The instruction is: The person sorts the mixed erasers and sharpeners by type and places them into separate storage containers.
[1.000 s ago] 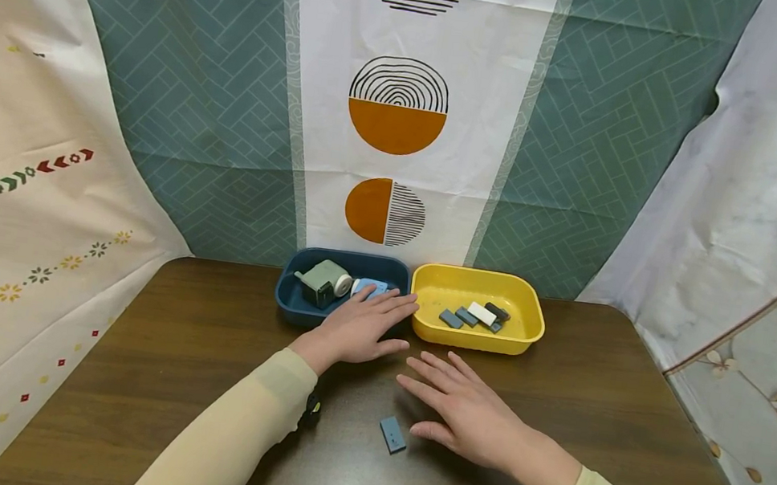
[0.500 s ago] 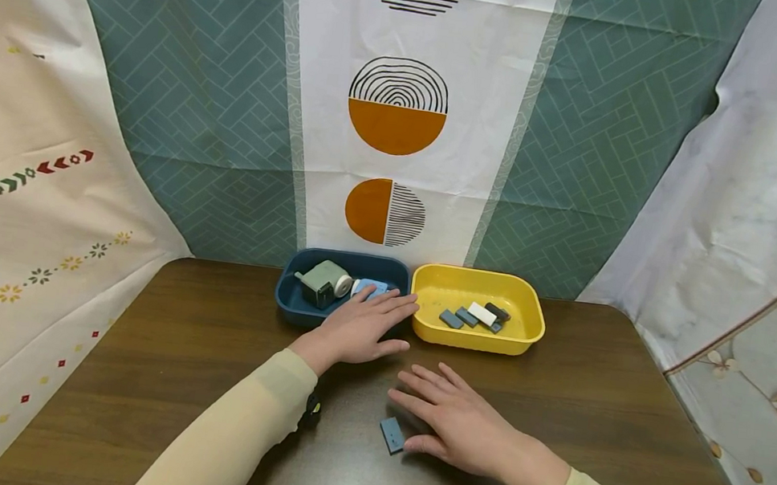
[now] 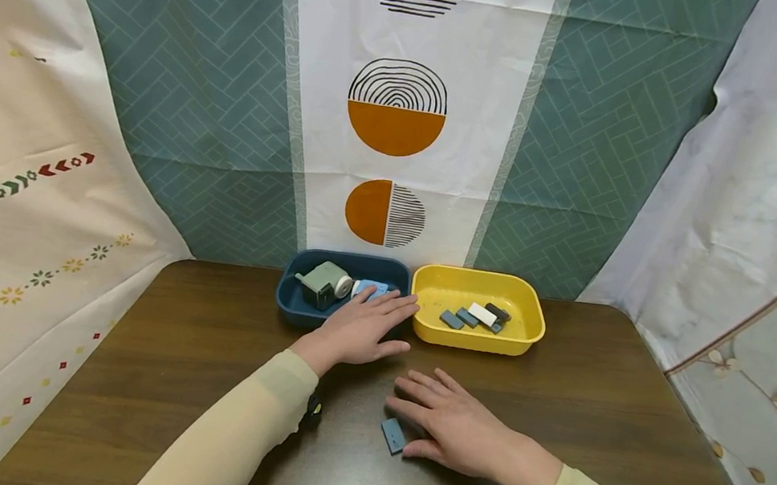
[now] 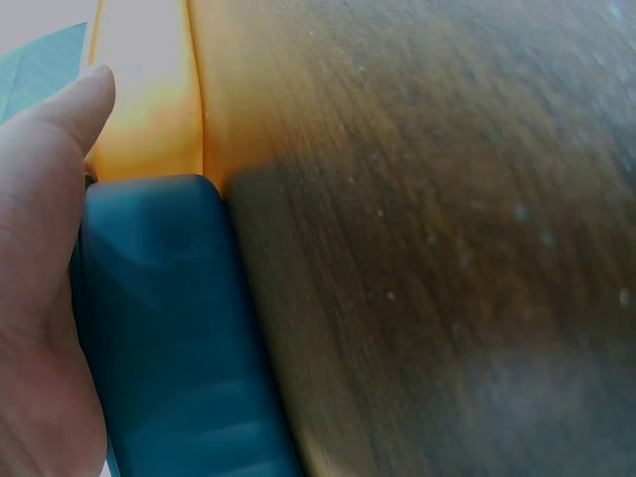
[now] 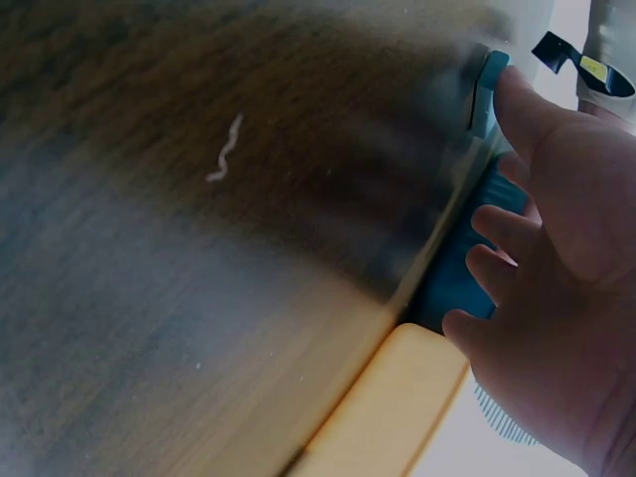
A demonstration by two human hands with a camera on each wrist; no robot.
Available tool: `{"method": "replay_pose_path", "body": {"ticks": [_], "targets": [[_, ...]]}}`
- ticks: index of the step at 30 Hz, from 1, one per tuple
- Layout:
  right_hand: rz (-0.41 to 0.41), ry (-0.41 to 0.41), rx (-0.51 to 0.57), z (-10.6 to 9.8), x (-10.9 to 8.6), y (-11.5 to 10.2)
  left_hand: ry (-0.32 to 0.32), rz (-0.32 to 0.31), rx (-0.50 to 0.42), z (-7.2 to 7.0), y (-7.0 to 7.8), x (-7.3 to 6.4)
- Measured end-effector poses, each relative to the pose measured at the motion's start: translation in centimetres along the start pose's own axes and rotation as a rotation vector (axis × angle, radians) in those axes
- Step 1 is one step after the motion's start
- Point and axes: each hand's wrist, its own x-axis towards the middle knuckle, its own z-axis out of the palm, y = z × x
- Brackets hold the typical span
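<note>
A small blue-grey rectangular block (image 3: 393,436) lies flat on the brown table. My right hand (image 3: 463,430) is spread just to its right, fingers extended and holding nothing. The thumb tip meets the block's edge in the right wrist view, where the block (image 5: 486,94) is seen side-on; whether they touch I cannot tell. Over the front right part of the dark blue tray (image 3: 292,313), my left hand (image 3: 359,332) lies with straight fingers reaching towards the yellow tray. Inside the blue tray are a grey-green boxy object (image 3: 322,279) with a white round end and a light-blue-and-white object (image 3: 372,288), partly covered by my fingers.
The yellow tray (image 3: 474,342) stands against the blue one at the table's back edge. It holds several small blue-grey blocks (image 3: 452,319), a white block (image 3: 482,314) and a black piece (image 3: 497,312). Patterned cloths (image 3: 227,134) hang behind and at both sides.
My right hand has moved left and slightly nearer to me, bringing the thumb up to the small block. The left hand stays where it was over the blue tray.
</note>
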Motion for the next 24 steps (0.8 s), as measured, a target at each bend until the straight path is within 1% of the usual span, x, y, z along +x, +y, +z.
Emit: {"method": "replay_pose_path", "body": {"ticks": [7,12,16,20,24], "targets": [[-0.002,-0.014,-0.021,0.08,0.34,-0.08,-0.015,-0.011,-0.007,-0.06,-0.15,0.20],[0.008,-0.030,0.003,0.17,0.45,-0.13,-0.016,-0.011,-0.010,0.09,0.02,0.13],[0.010,-0.035,0.027,0.14,0.57,-0.11,-0.016,-0.009,-0.009,-0.06,0.10,0.08],[-0.005,-0.020,0.022,0.36,0.71,-0.17,-0.017,-0.019,-0.004,-0.26,0.17,-0.11],[-0.018,-0.004,-0.005,0.80,0.65,-0.14,-0.017,-0.019,-0.001,-0.36,0.21,-0.20]]}}
